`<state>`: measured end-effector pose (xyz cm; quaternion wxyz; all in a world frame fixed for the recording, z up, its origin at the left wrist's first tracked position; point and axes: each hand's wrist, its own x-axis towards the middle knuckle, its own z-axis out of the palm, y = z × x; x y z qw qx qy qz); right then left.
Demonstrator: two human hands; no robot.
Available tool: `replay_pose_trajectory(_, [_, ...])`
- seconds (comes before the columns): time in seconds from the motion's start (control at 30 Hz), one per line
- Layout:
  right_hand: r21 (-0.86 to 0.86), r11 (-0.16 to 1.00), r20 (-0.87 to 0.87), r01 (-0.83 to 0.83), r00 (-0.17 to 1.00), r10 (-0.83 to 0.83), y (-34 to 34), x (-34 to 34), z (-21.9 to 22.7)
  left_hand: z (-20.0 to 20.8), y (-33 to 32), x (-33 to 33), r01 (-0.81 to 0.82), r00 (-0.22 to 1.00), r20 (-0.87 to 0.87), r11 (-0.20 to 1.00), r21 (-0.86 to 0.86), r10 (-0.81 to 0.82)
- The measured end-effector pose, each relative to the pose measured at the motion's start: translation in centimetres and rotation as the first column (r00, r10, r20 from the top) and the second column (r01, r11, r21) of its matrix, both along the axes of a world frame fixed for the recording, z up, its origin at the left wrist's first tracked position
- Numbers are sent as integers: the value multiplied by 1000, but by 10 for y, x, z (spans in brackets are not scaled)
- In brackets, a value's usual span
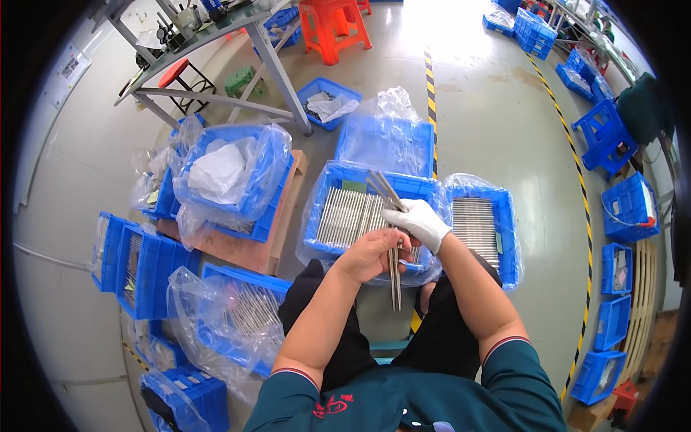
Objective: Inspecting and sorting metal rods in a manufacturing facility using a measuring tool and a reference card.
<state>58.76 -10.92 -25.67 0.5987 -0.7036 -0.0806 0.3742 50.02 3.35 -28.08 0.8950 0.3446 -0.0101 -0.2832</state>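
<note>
Several slim metal rods are bundled in my two hands, above the front of a blue crate. My right hand, in a white glove, closes round the upper part of the bundle. Just below it my bare left hand has its fingers curled on the same rods. The bundle's upper ends lean to the left and its lower ends hang between my knees. Under my hands, the plastic-lined blue crate holds rows of similar rods. To its right, another blue crate holds more rods lying crosswise.
A plastic-lined crate stands just beyond. On my left are a crate of jumbled rods, stacked crates on a wooden pallet, and a workbench. Striped floor tape runs ahead. Blue crates and a stool line the right.
</note>
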Motion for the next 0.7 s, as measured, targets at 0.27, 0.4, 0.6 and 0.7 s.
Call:
replay_pose_trajectory(0.27, [-167, 977, 247, 134, 965, -90, 6, -7, -1, -15, 11, 3, -305, 950, -8, 933, 190, 312])
replay_pose_trajectory(0.4, [-7, 997, 13, 78, 997, -78, -5, -14, 2, -23, 28, 20, -620, 776, -57, 777, 109, 628])
replay_pose_trajectory(0.6, [-106, 994, 178, -30, 983, 49, 0, -24, 3, -17, 29, 25, -685, 725, -150, 726, -64, 672])
replay_pose_trajectory(0.7, [-201, 979, 245, -24, 967, 74, 5, -27, 9, -18, 28, 24, -675, 735, -164, 731, -99, 658])
